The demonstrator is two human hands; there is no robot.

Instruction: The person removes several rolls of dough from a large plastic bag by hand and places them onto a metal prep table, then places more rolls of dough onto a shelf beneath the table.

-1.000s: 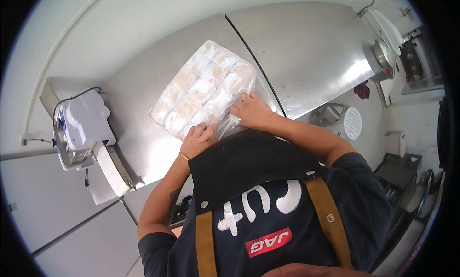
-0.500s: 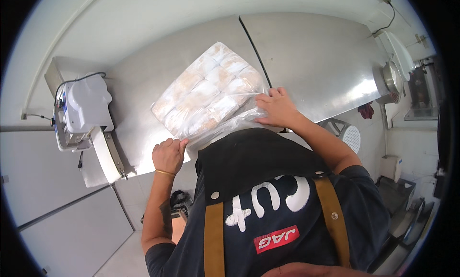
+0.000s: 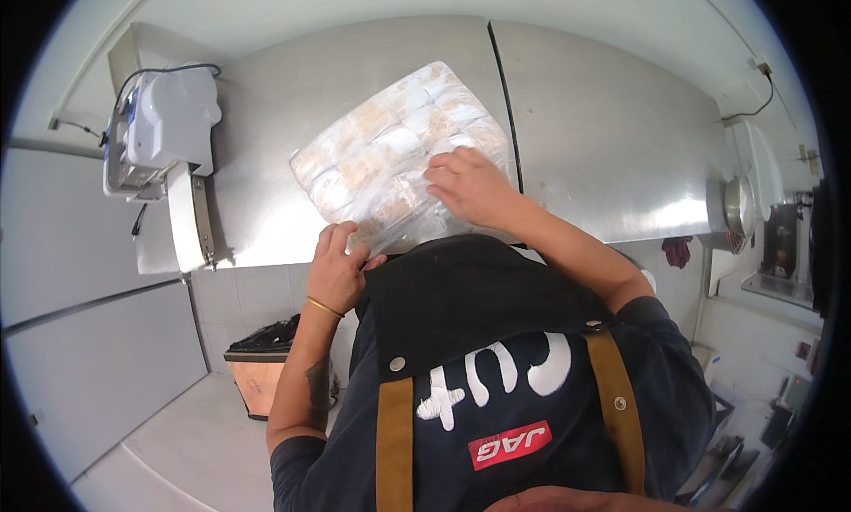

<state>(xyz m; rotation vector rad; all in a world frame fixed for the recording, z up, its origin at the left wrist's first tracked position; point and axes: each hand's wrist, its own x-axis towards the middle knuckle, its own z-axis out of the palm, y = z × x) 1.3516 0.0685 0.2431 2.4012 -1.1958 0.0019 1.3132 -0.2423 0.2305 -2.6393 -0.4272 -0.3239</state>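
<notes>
A clear plastic bag [image 3: 381, 162] lies slanted on the steel table, filled with several pale white-and-tan blocks packed in rows. What the blocks are I cannot make out. My right hand [image 3: 470, 188] is over the bag's near right part, its bent fingers closed on the loose, wrinkled plastic. At the near left corner is my left hand [image 3: 337, 268], fingers curled at the bag's edge and thumb toward my apron; it holds the plastic there. The near edge of the bag is partly hidden by my hands and the black apron [image 3: 479, 286].
A white-and-grey machine [image 3: 173, 122] with a black cord stands at the table's left end. A dark seam [image 3: 505, 104] crosses the steel table [image 3: 603, 131]. A metal bowl [image 3: 737, 203] sits at the right end. Below the left side is an open cardboard box [image 3: 257, 379].
My right hand has moved left and inward over the blocks, bringing loose plastic with it. My left hand's fingers have loosened from a fist and sit nearer the bag's corner. The view has shifted.
</notes>
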